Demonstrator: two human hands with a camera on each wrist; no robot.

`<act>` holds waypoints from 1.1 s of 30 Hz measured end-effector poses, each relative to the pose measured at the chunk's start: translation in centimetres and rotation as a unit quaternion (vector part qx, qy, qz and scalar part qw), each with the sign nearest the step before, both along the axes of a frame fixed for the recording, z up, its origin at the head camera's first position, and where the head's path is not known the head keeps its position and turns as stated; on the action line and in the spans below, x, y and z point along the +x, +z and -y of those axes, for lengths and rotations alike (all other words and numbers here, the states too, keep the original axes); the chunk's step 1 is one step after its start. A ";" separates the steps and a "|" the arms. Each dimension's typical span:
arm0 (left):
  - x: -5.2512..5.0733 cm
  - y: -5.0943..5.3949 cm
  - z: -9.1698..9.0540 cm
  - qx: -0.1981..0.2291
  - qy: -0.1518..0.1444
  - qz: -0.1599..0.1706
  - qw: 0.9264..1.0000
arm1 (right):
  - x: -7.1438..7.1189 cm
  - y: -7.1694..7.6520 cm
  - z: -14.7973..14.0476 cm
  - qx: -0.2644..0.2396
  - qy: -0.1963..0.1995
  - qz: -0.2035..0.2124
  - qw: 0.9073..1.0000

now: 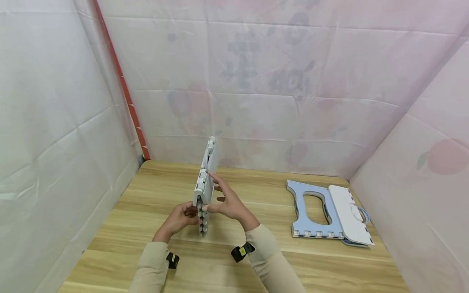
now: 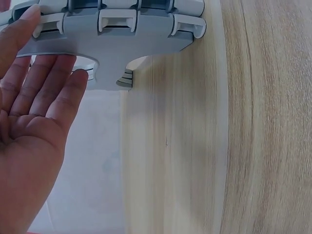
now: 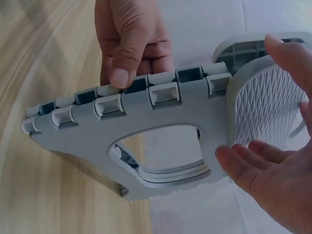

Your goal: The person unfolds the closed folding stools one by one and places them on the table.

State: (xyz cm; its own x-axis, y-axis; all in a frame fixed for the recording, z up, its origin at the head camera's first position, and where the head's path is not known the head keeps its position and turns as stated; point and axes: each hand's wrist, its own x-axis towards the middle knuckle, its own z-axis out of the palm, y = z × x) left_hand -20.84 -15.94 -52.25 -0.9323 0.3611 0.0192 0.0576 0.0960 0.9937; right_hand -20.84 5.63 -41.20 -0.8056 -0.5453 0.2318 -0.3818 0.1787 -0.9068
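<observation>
When looking down from the head, can count one grey-and-white stool [image 1: 202, 181], upright left of the middle of one wooden table [image 1: 209, 264], and one blue-and-white stool [image 1: 340, 215], lying flat at the right with one handle [image 1: 367, 215]: two in all. With the left hand [image 1: 179, 219], one of two in view, grips the grey-and-white stool at the hinged edge, thumb on the hinges, other fingers bent in and partly hidden. From the right wrist, can count five pale hinge tabs [image 3: 109, 105] in the nearest row and one patterned white panel [image 3: 263, 102] set at an angle. With the right hand [image 1: 231, 203], spreads the fingers wide beside that panel, thumb well apart, no grip taken; can't tell about fingertip contact. Wears two pale sleeves [image 1: 269, 252] and two black wrist straps [image 1: 239, 253].
</observation>
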 end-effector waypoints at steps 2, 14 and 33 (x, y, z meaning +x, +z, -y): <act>-0.2 -0.3 0.0 -0.003 0.002 -0.006 1.000 | 0.5 0.5 -0.3 -0.008 0.004 0.002 1.000; -0.3 -0.3 -0.1 -0.012 0.003 -0.012 1.000 | 1.2 -1.4 -0.9 0.016 -0.003 0.023 1.000; -0.6 -1.0 0.3 -0.012 0.001 -0.026 1.000 | 1.4 -7.3 -0.6 -0.004 -0.016 0.085 0.996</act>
